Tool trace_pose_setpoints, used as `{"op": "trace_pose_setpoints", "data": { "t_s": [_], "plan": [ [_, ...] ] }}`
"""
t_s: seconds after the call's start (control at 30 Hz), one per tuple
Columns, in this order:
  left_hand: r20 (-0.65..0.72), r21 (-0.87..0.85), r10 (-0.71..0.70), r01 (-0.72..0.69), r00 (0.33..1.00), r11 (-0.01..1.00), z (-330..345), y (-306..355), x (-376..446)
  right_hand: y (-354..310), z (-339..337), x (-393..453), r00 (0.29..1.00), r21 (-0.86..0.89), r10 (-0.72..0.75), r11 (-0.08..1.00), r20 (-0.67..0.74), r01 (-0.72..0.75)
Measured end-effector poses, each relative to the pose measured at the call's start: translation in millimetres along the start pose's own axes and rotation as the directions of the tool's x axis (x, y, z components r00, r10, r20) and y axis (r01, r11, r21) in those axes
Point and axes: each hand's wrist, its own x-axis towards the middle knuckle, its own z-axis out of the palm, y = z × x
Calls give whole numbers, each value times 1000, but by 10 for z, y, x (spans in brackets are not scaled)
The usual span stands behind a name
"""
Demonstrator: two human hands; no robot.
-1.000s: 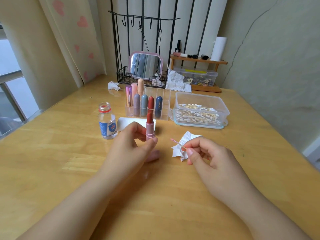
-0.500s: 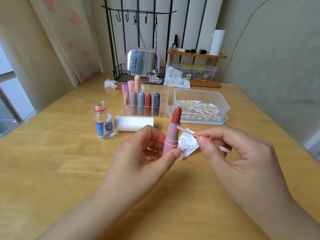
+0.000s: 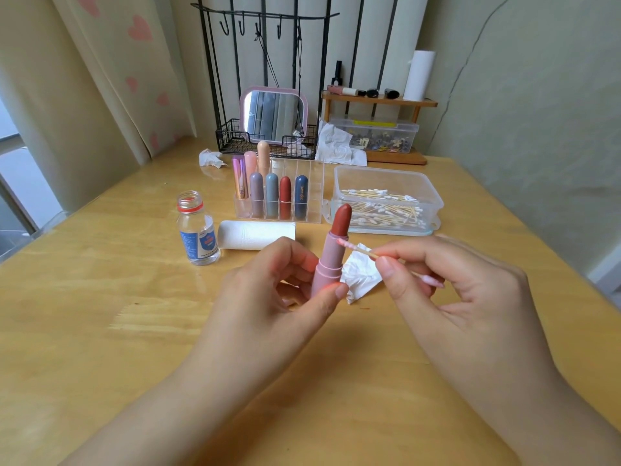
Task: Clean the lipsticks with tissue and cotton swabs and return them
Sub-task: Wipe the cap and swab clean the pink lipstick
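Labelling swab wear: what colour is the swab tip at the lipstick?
Pink-stained, in the head view: cotton swab tip against the lipstick.

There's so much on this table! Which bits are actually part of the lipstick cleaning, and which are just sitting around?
In use:
- open lipstick, held by the left hand
- cotton swab, pinched by the right hand
- crumpled tissue
- swab box
- lipstick organiser

Lying about:
- mirror
- wire rack
- wooden shelf
- clip box

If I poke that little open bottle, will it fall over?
The bottle probably tips easily: it looks tall and narrow, and seems nearly empty, so light. It has no cap, so anything inside could spill. On its side, its round body would likely roll.
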Motion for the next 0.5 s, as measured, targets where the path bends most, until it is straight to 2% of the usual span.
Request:
{"op": "trace_pose_setpoints", "data": {
  "t_s": [0.17,0.5],
  "plan": [
    [3,23,23,-23,1000,999,-1,-6,-3,16,-2,0,1000,8,14,1000,5,-14],
    [37,-19,58,-57,998,998,13,-19,-14,27,-9,0,990,175,112,977,88,-126]
  ]
}}
